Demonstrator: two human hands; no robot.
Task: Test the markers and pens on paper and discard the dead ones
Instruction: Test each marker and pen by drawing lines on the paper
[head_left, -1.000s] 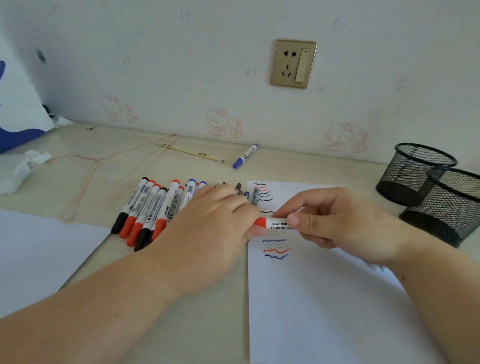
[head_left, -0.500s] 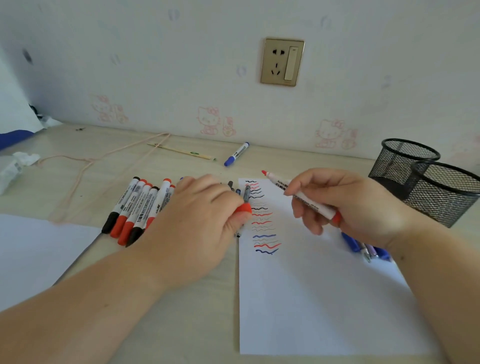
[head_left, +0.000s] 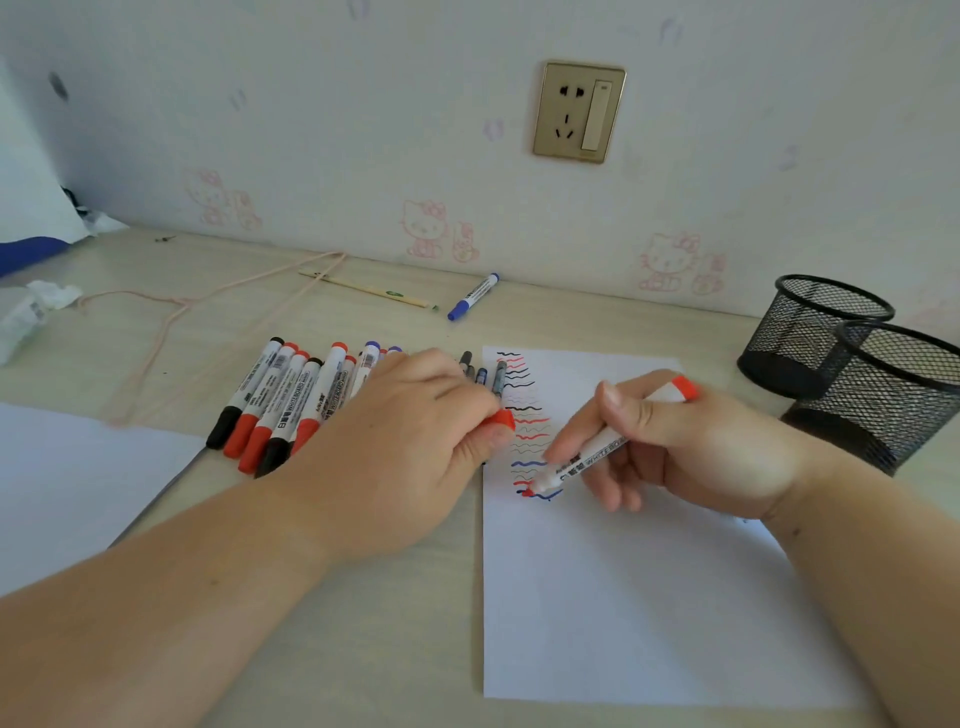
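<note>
Half a second ago the right hand (head_left: 691, 452) held the red marker (head_left: 602, 449) tip-up in the air — now it grips it like a pen, tip down on the paper (head_left: 623, 597) below the squiggles. Left hand (head_left: 415, 441) pinches the red cap (head_left: 501, 418). Test stroke starting — verdict pending.

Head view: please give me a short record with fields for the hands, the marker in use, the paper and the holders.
right hand: holds red marker, tip on paper
left hand: pinches red cap
paper: wavy test lines in black, red, blue near the top left
marker row: lying left of the paper
mesh holders: two, far right
</note>
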